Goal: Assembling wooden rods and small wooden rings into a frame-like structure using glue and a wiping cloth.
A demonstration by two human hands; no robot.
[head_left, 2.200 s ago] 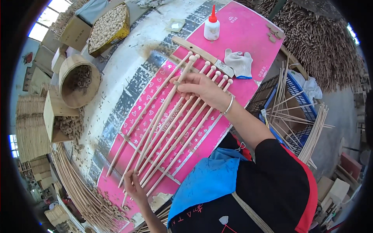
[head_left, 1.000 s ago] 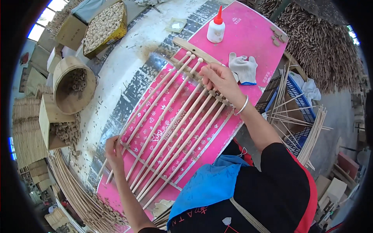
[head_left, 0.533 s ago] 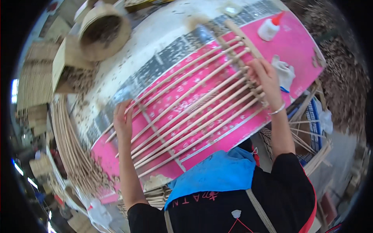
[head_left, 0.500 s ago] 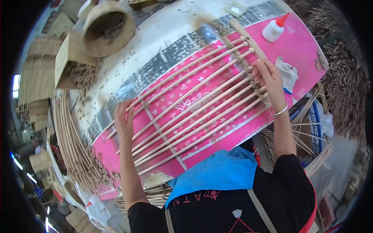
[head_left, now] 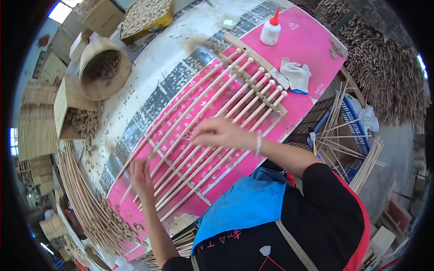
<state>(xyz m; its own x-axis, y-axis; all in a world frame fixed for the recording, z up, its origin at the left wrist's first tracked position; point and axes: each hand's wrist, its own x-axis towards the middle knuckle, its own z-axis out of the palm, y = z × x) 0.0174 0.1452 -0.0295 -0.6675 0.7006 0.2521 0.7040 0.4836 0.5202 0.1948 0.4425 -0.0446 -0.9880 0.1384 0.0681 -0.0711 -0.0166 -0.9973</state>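
Several pale wooden rods (head_left: 244,106) lie side by side across a pink patterned mat (head_left: 312,34). Each has a round knob (head_left: 272,82) at its far right end. A notched wooden rack (head_left: 280,109) supports them near the knobs. At the rods' left ends is my left hand (head_left: 142,177), its thumb and fingers pinched round one rod, which is partly smeared. My right hand (head_left: 219,133) hovers over the middle of the rods with fingers curled together, slightly blurred. Whether anything small is in it cannot be made out.
A white glue bottle (head_left: 270,32) with a red tip and a white glove (head_left: 296,74) sit right of the rack. Small wooden rings spill from a tipped box (head_left: 68,108) and a round tub (head_left: 105,67) at left. A blue crate (head_left: 355,113) holds sticks at right.
My right hand has left the knob end and swung left over the middle of the rods. My left hand stays at the rods' left ends. The view has shifted too.
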